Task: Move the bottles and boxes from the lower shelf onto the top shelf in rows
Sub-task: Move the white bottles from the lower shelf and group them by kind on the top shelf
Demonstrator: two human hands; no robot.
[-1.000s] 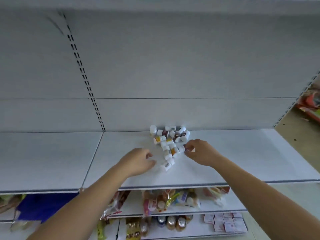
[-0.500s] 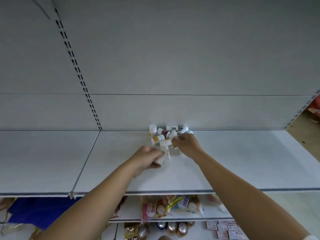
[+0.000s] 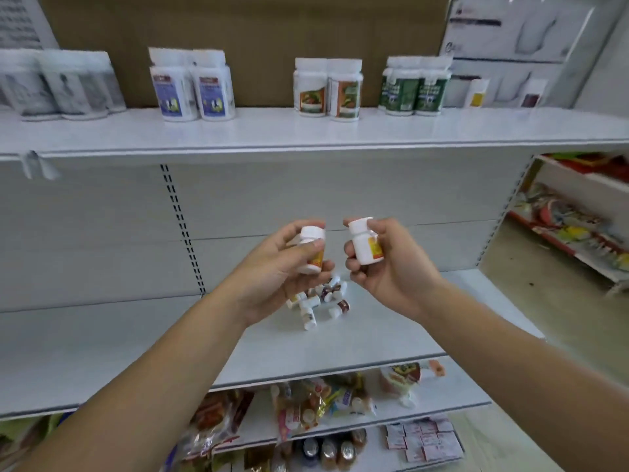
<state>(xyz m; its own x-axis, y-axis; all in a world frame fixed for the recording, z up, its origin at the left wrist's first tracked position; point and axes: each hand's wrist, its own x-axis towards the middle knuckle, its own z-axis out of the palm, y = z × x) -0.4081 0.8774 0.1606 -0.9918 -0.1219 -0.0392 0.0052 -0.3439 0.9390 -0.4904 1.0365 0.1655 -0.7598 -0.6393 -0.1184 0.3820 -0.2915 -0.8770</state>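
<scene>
Bottles [image 3: 364, 245] gripped by left hand [image 3: 272, 270] and right hand [image 3: 394, 270] over white shelf [image 3: 374, 338] (more heaped there)

Left held bottle [image 3: 311, 248]: white with a white cap, orange-yellow label.
Right held bottle [image 3: 363, 245]: white with a white cap, yellow label with red.
Bottle pile [image 3: 308, 313]: white, some brown labels.
Far bottles, left pair [image 3: 192, 88]: white, blue labels.
Middle pair [image 3: 328, 88]: white, orange-green labels.
Right pair [image 3: 413, 88]: white, green labels.
Shelves [image 3: 102, 352]: white.
Back panel [image 3: 102, 233]: pale grey, two columns of dark slots.
Cardboard [image 3: 255, 39]: brown.
</scene>
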